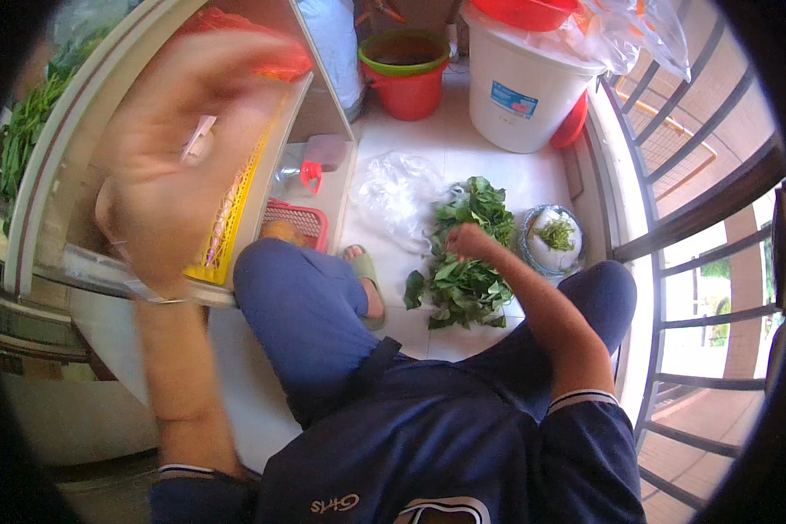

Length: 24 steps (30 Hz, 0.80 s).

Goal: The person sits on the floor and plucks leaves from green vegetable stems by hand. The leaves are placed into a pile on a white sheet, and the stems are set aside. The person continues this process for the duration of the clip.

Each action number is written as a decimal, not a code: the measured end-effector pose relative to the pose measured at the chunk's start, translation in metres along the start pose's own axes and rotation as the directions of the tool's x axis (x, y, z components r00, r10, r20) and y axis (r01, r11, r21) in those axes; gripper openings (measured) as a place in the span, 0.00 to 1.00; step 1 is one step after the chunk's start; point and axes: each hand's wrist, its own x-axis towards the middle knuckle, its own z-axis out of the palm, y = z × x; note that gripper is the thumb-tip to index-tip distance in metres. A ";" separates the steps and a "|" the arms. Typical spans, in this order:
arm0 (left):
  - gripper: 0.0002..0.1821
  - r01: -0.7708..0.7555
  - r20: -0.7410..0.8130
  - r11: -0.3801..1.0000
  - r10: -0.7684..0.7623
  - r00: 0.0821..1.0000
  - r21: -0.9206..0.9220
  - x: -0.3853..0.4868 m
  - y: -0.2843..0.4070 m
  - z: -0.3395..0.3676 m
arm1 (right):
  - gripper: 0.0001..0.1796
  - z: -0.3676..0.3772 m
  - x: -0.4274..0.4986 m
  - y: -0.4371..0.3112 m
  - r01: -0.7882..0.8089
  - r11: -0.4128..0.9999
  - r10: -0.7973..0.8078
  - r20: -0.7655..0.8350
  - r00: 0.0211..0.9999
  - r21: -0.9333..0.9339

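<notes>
My left hand point(177, 150) is raised close to the camera at the upper left, blurred, in front of the cabinet; its fingers are curled and whether anything is in it cannot be made out. Down at the floor, my right hand point(468, 242) is at a pile of green leafy vegetables point(471, 288), its fingers bent among the leaves and partly hidden. A clear plastic bag point(399, 196) lies left of the leaves. To their right stands a round blue-rimmed basket point(525, 252) lined with white, holding thin green stems point(555, 234).
An open cabinet point(321, 98) on the left holds a yellow plastic basket point(236, 209) and a pink basket point(314, 223). A red bucket point(407, 92) and a large white tub point(530, 85) stand at the back. Metal window bars point(707, 262) line the right side.
</notes>
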 end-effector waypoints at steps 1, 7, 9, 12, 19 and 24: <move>0.13 0.103 -0.008 0.992 -0.104 0.995 -0.080 -0.005 -0.010 0.019 | 0.17 0.020 0.006 0.002 -0.009 0.989 0.026 0.113 0.993 -0.149; 0.09 0.279 0.288 0.948 -0.227 0.930 -0.155 -0.012 -0.092 0.103 | 0.12 0.130 0.016 0.020 0.141 0.883 -0.035 0.235 0.971 -0.448; 0.08 0.346 0.320 0.926 -0.286 0.903 -0.149 -0.018 -0.125 0.118 | 0.11 0.155 0.019 0.011 0.125 0.819 0.017 0.241 0.970 -0.560; 0.08 0.436 0.306 0.891 -0.383 0.872 -0.129 -0.028 -0.168 0.138 | 0.12 0.163 0.014 0.003 0.038 0.907 0.018 0.128 0.992 -0.419; 0.09 0.472 0.366 0.868 -0.393 0.844 -0.155 -0.034 -0.185 0.151 | 0.15 0.179 0.019 0.005 -0.039 0.804 0.149 0.137 0.979 -0.594; 0.10 0.480 0.387 0.868 -0.403 0.829 -0.126 -0.028 -0.181 0.148 | 0.18 0.184 0.029 0.020 -0.151 0.893 0.249 0.188 0.950 -0.423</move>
